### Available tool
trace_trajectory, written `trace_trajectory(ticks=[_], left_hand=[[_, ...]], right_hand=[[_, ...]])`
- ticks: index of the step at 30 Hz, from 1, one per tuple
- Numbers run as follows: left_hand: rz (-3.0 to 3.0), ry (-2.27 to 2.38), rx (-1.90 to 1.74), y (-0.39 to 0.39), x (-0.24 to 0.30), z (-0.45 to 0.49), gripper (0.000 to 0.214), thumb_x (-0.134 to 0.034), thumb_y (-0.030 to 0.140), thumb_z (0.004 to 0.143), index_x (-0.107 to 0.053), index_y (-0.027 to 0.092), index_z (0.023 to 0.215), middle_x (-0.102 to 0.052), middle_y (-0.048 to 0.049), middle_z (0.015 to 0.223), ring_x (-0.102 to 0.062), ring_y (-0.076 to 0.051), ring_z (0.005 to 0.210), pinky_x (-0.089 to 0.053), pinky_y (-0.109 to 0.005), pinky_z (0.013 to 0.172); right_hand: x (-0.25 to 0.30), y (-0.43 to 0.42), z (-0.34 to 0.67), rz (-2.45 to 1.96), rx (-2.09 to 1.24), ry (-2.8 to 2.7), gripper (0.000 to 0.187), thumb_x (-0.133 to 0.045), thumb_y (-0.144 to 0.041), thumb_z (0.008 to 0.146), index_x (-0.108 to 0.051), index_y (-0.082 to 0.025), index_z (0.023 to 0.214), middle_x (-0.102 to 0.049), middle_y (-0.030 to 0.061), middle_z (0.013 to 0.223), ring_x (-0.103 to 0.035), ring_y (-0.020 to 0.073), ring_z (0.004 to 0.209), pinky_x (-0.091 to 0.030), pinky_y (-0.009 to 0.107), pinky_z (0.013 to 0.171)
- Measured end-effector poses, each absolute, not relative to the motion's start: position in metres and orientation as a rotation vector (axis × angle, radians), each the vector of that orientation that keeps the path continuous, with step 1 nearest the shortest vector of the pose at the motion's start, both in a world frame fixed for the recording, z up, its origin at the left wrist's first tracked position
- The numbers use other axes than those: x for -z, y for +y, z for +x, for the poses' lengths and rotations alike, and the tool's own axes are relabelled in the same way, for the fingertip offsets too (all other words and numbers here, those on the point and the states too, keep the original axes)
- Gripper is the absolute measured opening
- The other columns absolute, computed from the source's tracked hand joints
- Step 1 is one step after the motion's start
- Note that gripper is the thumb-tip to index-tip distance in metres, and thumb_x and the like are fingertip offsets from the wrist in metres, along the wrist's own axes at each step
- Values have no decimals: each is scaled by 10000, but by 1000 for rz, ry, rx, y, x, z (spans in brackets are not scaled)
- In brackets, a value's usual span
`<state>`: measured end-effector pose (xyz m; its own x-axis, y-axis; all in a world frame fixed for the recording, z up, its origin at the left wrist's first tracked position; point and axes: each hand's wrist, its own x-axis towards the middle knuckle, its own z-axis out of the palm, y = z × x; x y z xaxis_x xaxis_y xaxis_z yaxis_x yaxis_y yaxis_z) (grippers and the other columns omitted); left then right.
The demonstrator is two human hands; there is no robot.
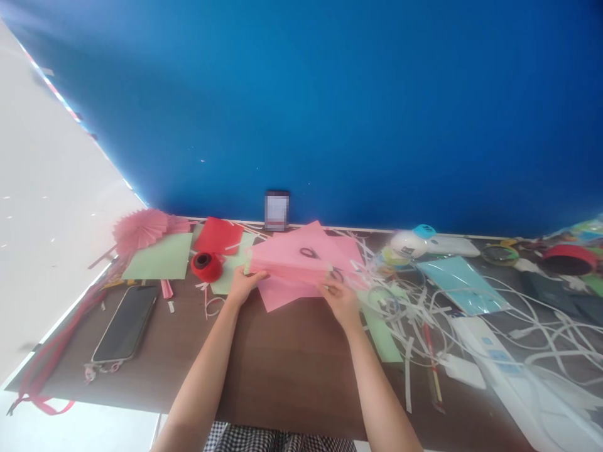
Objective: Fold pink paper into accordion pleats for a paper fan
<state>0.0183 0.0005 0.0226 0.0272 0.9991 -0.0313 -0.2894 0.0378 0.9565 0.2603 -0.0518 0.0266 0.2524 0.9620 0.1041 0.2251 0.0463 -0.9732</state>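
My left hand (244, 285) pinches the left end of a pleated pink paper (287, 271). Its other end is between the fingers and thumb of my right hand (341, 302). The pleated paper is stretched level between both hands, above several flat pink sheets (277, 299). Dark-handled scissors (309, 252) lie on the sheets just behind it, their blades hard to make out. Close to my left hand sits a red spool (206, 267). White paper strips (400, 314) and cords tangle to the right of my right hand.
A phone (126, 323) lies at left, near a pink paper fan (141, 231) and green paper (157, 257). At right are a power strip (494, 361), a blue packet (464, 284) and a red tape roll (569, 258). A blue partition (330, 113) rises behind the table.
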Motion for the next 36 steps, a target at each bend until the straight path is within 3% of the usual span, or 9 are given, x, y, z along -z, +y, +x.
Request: trace_trajectory(ticks=[4, 8, 11, 17, 20, 26, 31, 36], left_hand=[[1007, 1001, -1319, 2, -26, 12, 346, -761, 268, 526, -644, 116, 813, -688, -45, 740, -652, -187, 692, -539, -354, 726], [1078, 1082, -1266, 4, -23, 5, 276, -750, 326, 533, -630, 112, 658, -676, -60, 650, -650, -201, 647, -532, -348, 689], [1135, 1138, -1250, 5, -21, 3, 269, -749, 341, 526, -613, 125, 610, -666, -56, 625, -645, -207, 646, -526, -341, 683], [1020, 981, -1292, 2, -31, 7, 472, -759, 297, 521, -439, 197, 853, -645, 21, 698, -641, -146, 642, -519, -308, 677], [1064, 951, -1316, 2, -34, 7, 461, -737, 279, 565, -393, 221, 867, -645, 15, 781, -630, -113, 649, -500, -250, 646], [1284, 1075, -1277, 4, -30, 0, 283, -738, 267, 562, -595, 166, 783, -663, -50, 814, -623, -173, 772, -489, -280, 721], [1335, 1202, -1120, 1, -32, -5, 300, -735, 301, 554, -701, 177, 825, -696, -74, 829, -631, -230, 777, -503, -329, 723], [1393, 1225, -1114, 0, -34, -6, 178, -733, 319, 547, -711, 180, 657, -699, -62, 719, -636, -218, 696, -502, -303, 673]], right_hand=[[-23, -51, 268, -1428, -826, -1271, 250, -670, -393, 635, -666, -164, 735, -673, 65, 787, -630, 220, 784, -508, 364, 728], [-23, -49, 272, -1394, -663, -1304, 222, -666, -394, 637, -664, -177, 682, -646, 81, 903, -581, 241, 941, -491, 362, 764], [-29, -50, 272, -1429, -708, -1275, 221, -672, -389, 630, -664, -173, 677, -657, 72, 817, -604, 236, 866, -492, 362, 736], [-33, -51, 273, -1484, -911, -1144, 257, -708, -389, 573, -654, -165, 687, -684, 62, 755, -631, 248, 817, -499, 349, 709], [-26, -48, 276, -1487, -956, -1125, 250, -714, -379, 571, -651, -167, 688, -688, 62, 752, -639, 250, 809, -501, 363, 721], [-18, -45, 281, -1477, -907, -1115, 218, -714, -354, 581, -677, -188, 717, -639, 113, 1055, -482, 297, 1133, -468, 395, 831], [-27, -49, 285, -1473, -853, -1186, 193, -700, -357, 608, -686, -206, 727, -659, 91, 1015, -515, 301, 1096, -463, 419, 842], [-31, -49, 286, -1472, -807, -1187, 186, -705, -349, 600, -688, -200, 710, -674, 91, 975, -540, 299, 1065, -458, 423, 850]])
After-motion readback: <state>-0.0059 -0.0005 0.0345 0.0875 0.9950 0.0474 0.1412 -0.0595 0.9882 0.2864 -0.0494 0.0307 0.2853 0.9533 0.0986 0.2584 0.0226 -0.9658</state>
